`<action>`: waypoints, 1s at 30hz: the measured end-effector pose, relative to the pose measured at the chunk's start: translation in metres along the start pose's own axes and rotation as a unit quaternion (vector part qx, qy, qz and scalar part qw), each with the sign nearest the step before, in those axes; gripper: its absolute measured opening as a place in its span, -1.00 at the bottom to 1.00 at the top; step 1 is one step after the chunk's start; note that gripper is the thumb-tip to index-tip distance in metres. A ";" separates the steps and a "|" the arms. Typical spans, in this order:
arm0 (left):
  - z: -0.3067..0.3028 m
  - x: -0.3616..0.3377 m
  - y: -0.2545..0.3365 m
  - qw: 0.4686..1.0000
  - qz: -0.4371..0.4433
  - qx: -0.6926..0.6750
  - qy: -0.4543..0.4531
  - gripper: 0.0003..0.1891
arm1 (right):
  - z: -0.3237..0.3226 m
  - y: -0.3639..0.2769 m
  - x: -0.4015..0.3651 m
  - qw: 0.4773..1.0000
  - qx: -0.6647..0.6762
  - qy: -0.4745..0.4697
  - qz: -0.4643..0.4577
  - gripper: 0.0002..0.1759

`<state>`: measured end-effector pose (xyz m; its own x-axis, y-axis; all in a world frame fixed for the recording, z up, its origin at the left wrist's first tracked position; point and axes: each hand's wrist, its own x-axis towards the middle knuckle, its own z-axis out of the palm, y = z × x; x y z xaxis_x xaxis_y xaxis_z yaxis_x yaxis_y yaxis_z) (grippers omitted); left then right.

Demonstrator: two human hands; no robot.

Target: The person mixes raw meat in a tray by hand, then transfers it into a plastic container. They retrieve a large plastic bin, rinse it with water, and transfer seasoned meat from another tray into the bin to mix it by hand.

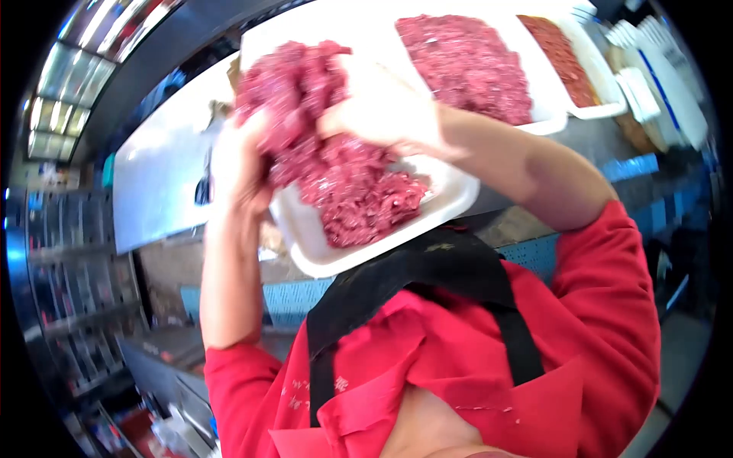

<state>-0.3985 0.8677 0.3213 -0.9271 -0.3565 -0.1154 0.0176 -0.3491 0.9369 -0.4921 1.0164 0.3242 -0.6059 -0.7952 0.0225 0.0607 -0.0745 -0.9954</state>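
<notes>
Both my hands are in a large mass of raw ground meat [294, 95] above a white tray [321, 263]. My left hand [244, 160] is wrapped round the left side of the lump. From the right, my right hand [374, 118] is closed on the meat, its fingers partly sunk in or hidden behind it. More meat hangs below the lump and lies in the tray, in loose strands. The tray's right inner side shows bare white. Glare and motion blur soften the outlines of both hands.
Behind my right forearm stands another white tray [553, 122] of ground meat [469, 65]. Farther right, a narrower tray [607, 111] holds redder meat [557, 57]. A metal table [156, 183] stretches to the left. White containers [664, 84] stand at the far right.
</notes>
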 end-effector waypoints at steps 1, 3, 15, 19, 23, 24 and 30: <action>0.006 -0.007 0.011 0.999 0.035 0.012 0.004 -0.60 | -0.001 -0.029 -0.011 0.987 -0.158 0.019 -0.007 -0.50; -0.004 -0.010 0.017 0.993 0.081 0.062 -0.062 -0.59 | -0.002 -0.005 -0.001 0.968 -0.230 0.012 -0.099 -0.43; 0.005 0.003 0.002 0.849 0.025 0.521 -0.079 -0.55 | -0.062 0.049 -0.071 0.891 -0.369 0.038 -0.261 -0.94; 0.070 0.003 0.012 0.882 0.074 0.458 -0.083 -0.61 | -0.165 0.043 -0.066 0.923 -0.300 0.201 -0.137 -0.84; 0.168 0.024 -0.031 0.885 0.148 0.438 -0.051 -0.55 | -0.297 0.119 -0.046 0.786 -0.577 0.157 0.155 -0.52; 0.201 0.029 -0.046 0.871 0.115 0.476 -0.036 -0.53 | -0.311 0.135 -0.044 0.782 -0.587 0.142 0.158 -0.39; 0.236 0.136 -0.216 0.830 0.068 0.528 0.168 -0.39 | -0.341 0.131 -0.078 0.708 -0.686 -0.111 0.124 -0.27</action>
<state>-0.6166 1.0988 0.1815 -0.7833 -0.6141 0.0962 -0.3884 0.6044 0.6956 -0.7068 1.2739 0.1606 -0.5621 -0.7683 -0.3061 -0.7775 0.6171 -0.1213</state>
